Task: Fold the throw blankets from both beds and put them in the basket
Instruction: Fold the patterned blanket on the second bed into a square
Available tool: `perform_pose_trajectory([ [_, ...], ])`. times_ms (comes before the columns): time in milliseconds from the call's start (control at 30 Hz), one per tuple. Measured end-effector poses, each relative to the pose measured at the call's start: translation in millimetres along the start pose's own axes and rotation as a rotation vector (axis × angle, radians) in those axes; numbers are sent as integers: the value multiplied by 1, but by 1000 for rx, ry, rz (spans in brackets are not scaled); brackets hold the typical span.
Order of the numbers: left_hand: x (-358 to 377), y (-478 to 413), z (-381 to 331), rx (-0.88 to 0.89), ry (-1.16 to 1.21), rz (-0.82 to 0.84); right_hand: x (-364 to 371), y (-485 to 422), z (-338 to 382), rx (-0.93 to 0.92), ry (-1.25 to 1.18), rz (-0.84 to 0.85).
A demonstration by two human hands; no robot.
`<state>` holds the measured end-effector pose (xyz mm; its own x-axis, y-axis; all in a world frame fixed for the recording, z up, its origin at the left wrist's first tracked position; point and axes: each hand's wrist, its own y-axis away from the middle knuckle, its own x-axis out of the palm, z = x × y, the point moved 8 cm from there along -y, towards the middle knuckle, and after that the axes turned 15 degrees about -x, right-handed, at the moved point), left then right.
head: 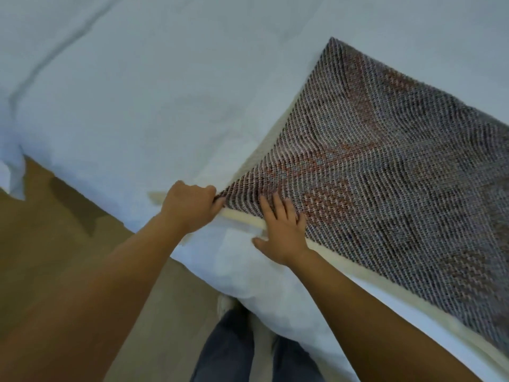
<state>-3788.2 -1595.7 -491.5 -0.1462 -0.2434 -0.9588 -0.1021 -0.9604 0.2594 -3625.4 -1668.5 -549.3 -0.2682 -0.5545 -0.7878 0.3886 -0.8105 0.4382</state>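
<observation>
Forearms reach to the blanket (385, 166) corner at the bed (137, 92) edge.
Left hand (190, 208) pinches that corner; right hand (283, 232) lies flat and released beside it: square edges first.

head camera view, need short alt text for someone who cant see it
A person's left hand grips the near corner of a grey and red woven throw blanket with a cream underside, while the right hand presses flat on it beside that corner. The blanket lies on a white bed, with tan floor and the person's jeans below.
</observation>
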Motion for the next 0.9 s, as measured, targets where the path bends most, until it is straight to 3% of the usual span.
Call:
perform_pose_trajectory([
  [200, 69, 21, 45, -253, 56, 364, 19, -16, 29, -58, 31, 162],
  [333, 50, 12, 42, -418, 184, 195, 5, -15, 27, -55, -52, 139],
  [500, 6, -16, -1, -295, 206, 37, -67, -16, 5, -45, -194, -232],
  [567, -11, -30, -25, -301, 255, 4, -95, -21, -14, -37, -176, -280],
  [767, -22, -81, -91, -323, 300, 87, -150, -73, -63, -99, -33, -233],
  [900, -13, -110, -101, -461, 504, 168, -182, -120, -94, -149, 89, -227],
])
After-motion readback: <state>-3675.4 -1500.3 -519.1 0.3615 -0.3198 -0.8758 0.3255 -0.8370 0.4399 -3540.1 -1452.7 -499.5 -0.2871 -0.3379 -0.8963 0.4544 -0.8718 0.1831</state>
